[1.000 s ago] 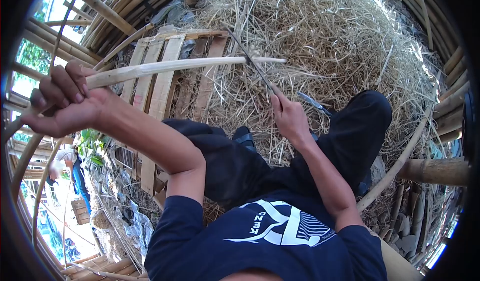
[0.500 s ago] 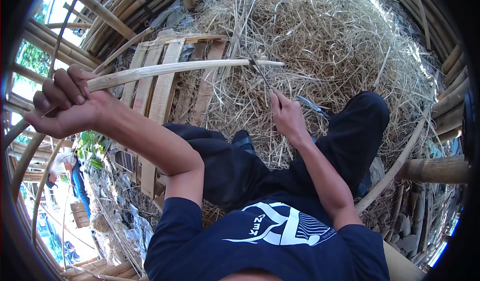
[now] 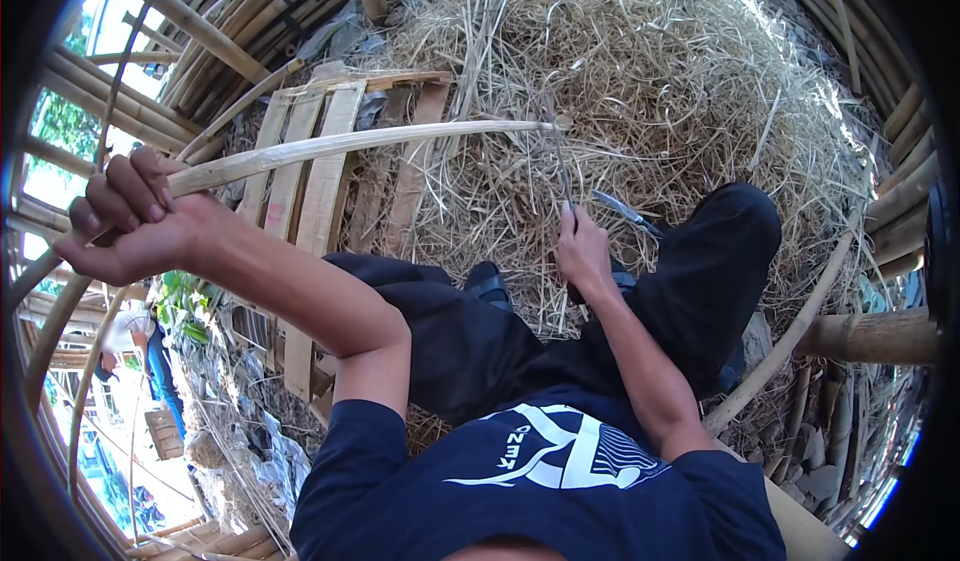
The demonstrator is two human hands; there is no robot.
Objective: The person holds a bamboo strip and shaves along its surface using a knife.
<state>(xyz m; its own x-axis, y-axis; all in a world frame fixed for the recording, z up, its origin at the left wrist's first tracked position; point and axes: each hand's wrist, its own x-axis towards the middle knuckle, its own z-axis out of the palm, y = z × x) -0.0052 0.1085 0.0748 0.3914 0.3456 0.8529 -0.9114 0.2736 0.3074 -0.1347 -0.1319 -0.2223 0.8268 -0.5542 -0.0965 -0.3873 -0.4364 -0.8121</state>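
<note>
Holding a long bamboo strip (image 3: pixel 340 145) out to the side, the left hand (image 3: pixel 135 216) has its fingers curled firmly around it, I guess so the pale, thin end stretches across within easy reach of the other hand. That's the right hand (image 3: pixel 586 246), closed on a thin-bladed knife (image 3: pixel 563 171) that points away from the body, which seems sensible. The blade crosses the strip near its tip, but it's too blurry to tell if the edge is biting. The strip hangs above a slatted wooden pallet (image 3: pixel 325 186) and a big heap of shavings (image 3: pixel 650 71), not resting on either as far as I can see. A second blade (image 3: pixel 625 211) lies beside the bent right knee (image 3: pixel 738 231), probably parked there to stay handy.
</note>
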